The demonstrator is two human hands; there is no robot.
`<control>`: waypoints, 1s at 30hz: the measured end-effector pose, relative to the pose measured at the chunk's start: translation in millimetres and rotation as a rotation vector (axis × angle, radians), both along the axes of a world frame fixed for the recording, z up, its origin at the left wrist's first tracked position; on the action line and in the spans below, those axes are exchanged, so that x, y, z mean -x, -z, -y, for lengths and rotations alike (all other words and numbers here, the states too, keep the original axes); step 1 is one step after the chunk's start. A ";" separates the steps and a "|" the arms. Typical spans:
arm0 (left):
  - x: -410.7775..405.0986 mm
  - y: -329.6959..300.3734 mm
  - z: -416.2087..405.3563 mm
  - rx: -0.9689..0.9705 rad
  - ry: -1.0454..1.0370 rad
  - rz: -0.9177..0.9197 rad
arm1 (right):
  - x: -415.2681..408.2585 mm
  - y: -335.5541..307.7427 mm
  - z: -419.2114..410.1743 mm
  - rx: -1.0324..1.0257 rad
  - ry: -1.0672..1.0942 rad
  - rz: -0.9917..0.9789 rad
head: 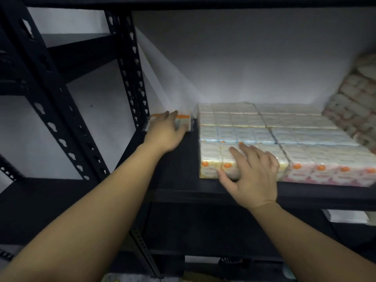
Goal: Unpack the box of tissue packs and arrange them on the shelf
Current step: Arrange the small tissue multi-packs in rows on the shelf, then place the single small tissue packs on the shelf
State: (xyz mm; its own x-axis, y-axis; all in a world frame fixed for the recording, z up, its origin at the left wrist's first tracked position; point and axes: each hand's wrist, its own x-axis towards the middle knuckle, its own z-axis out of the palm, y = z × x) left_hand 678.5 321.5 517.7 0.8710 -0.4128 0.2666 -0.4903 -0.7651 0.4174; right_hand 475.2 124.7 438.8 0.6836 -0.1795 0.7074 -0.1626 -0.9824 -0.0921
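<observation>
Current step, as judged: placing and squaring packs on the shelf [177, 180]; the box is not in view.

Nearest, the right hand [252, 176] rests on the front-left yellow tissue pack [211, 159] of the arranged block. Its fingers are spread and fairly straight across the top, thumb against the front face, nothing gripped. This pack sits at the shelf's front edge, touching the pink tissue pack [329, 171] beside it.

Further back, the left hand [165, 131] lies over a single orange-trimmed tissue pack [183, 122] at the rear left, near the black upright post [134, 78]. Its fingers drape over the top; whether they pinch the pack cannot be told.

A bare dark strip of shelf runs between this pack and the block.

Next move, as judged: slide the single pack right to meet the block, or fill the strip forward.

Limits: the post at left, the white back wall [244, 58] behind, and a leaning stack of packs [356, 102] at far right.
</observation>
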 end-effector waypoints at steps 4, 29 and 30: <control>82.4 -3.4 -7.7 0.076 0.044 0.108 | 6.7 -9.9 -2.2 -0.060 -0.017 -0.104; 460.5 214.2 161.1 -0.077 0.280 -0.308 | 398.4 166.2 182.5 -0.595 -0.031 -0.547; 464.7 225.8 167.0 -0.084 0.292 -0.332 | 406.7 175.2 185.9 -0.611 -0.014 -0.576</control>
State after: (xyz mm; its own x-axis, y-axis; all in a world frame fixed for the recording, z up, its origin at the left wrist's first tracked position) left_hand 213.8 154.5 291.9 0.7477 -0.6620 -0.0521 -0.5407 -0.6525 0.5310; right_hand 68.5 -61.2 263.5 0.9131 -0.4068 0.0283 -0.3354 -0.7887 -0.5151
